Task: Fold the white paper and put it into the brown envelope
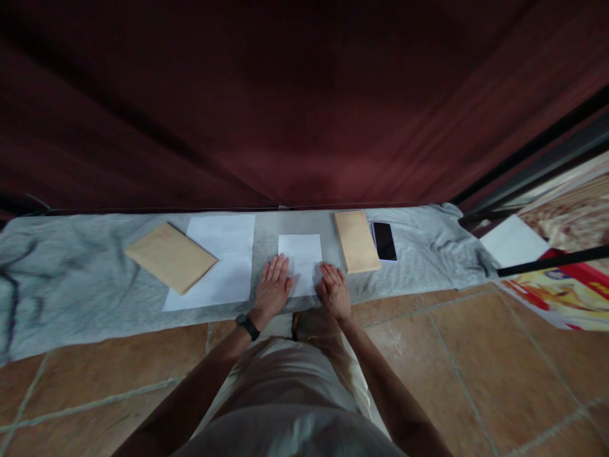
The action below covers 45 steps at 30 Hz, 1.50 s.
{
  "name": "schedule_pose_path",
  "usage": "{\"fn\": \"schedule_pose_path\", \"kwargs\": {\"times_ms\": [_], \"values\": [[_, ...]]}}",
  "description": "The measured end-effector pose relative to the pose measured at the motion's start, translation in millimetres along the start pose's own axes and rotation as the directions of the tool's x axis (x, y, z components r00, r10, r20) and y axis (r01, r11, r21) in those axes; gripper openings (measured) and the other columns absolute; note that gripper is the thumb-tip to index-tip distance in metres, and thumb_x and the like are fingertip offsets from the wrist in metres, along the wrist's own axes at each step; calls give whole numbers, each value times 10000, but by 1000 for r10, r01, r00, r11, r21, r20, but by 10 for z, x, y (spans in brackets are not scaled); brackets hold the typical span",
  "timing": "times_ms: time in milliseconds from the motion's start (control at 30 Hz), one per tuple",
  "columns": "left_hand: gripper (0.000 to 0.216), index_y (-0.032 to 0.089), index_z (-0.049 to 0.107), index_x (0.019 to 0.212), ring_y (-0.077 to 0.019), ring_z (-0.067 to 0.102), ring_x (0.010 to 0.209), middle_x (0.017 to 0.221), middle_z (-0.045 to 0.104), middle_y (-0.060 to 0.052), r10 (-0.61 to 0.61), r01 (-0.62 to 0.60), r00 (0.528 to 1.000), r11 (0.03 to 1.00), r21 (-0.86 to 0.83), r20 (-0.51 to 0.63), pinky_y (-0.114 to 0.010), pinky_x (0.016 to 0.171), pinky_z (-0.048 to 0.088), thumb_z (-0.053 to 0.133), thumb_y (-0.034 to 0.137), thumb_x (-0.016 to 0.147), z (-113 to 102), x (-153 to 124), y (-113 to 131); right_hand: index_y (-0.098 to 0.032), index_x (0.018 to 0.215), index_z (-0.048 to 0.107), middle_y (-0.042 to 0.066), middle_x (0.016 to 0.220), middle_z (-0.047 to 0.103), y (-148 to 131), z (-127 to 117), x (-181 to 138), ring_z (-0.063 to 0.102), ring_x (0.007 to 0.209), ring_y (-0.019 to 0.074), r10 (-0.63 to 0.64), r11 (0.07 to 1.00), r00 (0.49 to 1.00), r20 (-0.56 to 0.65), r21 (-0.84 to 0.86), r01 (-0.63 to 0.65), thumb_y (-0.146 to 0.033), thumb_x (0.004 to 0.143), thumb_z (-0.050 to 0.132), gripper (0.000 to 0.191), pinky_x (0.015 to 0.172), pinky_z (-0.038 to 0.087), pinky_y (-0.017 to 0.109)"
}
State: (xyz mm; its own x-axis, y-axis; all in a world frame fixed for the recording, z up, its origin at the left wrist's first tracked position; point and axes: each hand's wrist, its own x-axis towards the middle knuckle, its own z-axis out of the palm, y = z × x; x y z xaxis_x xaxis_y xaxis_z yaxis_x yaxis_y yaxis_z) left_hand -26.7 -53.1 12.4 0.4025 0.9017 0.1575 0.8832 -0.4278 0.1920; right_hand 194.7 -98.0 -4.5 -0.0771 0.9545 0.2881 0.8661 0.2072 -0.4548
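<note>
A small folded white paper (299, 252) lies on a grey cloth (71, 279) spread on the floor. My left hand (273, 287), with a black watch on its wrist, lies flat with fingers stretched out on the paper's left edge. My right hand (334, 290) presses flat on the paper's lower right corner. Both hands hold nothing. A larger white sheet (228, 244) lies to the left, partly under a brown envelope (170, 256). A second brown envelope (356, 240) lies to the right of the small paper.
A black phone (384, 240) lies beside the right envelope. A dark red curtain (285, 101) hangs behind the cloth. Orange floor tiles (476, 368) are in front. At the right are a white sheet (512, 241) and a colourful printed package (556, 292).
</note>
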Motion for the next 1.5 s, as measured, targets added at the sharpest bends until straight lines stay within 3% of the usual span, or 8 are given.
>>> {"fn": "schedule_pose_path", "kwargs": {"times_ms": [100,267,567,900,1133,1500], "values": [[592,116,368,1586,-262,208,1576,1662,332,-117,91,-91,995,996,-4,35,-485,1292,204,345,356,1045,-25,-46,154,-157,1541,450,111,1579,483,-71,61,94,395,1499,232,-8,999,1000,-5,41,8,-271,1067,325,504,1235,340,482],[590,127,404,1570,-250,227,1571,1656,344,-108,156,-158,982,987,11,105,-485,1301,174,414,297,1006,7,-129,311,-123,1521,477,124,1585,473,-257,185,230,369,1516,229,-56,998,994,91,-2,56,-311,1090,316,497,1250,318,460],[589,184,426,1563,-263,287,1552,1635,382,-105,145,-145,984,989,-7,104,-532,1289,169,425,449,1037,-43,-225,196,-208,1568,419,124,1632,394,-231,218,170,367,1514,283,-78,989,993,89,-118,88,-360,1077,422,514,1243,288,524],[635,158,369,1589,-254,269,1558,1650,348,-116,139,-140,986,990,2,97,-503,1289,191,418,465,1035,-8,-265,140,-150,1617,298,146,1610,425,-88,111,-6,362,1516,293,-53,983,999,10,-173,54,-392,1088,374,587,1248,270,519],[668,95,366,1584,-268,272,1556,1643,348,-150,112,-115,989,993,22,98,-475,1289,210,406,469,1031,-36,-314,86,-143,1611,308,147,1606,431,-62,21,-112,371,1511,296,-16,981,1000,10,-191,18,-383,1086,383,583,1250,255,521],[652,121,361,1589,-266,302,1546,1631,381,-138,65,-67,997,997,33,51,-469,1282,228,362,475,1042,-48,-433,-57,-168,1596,348,128,1603,445,39,-51,-262,355,1518,288,-4,981,1000,4,-194,4,-345,1088,361,538,1247,254,508]]}}
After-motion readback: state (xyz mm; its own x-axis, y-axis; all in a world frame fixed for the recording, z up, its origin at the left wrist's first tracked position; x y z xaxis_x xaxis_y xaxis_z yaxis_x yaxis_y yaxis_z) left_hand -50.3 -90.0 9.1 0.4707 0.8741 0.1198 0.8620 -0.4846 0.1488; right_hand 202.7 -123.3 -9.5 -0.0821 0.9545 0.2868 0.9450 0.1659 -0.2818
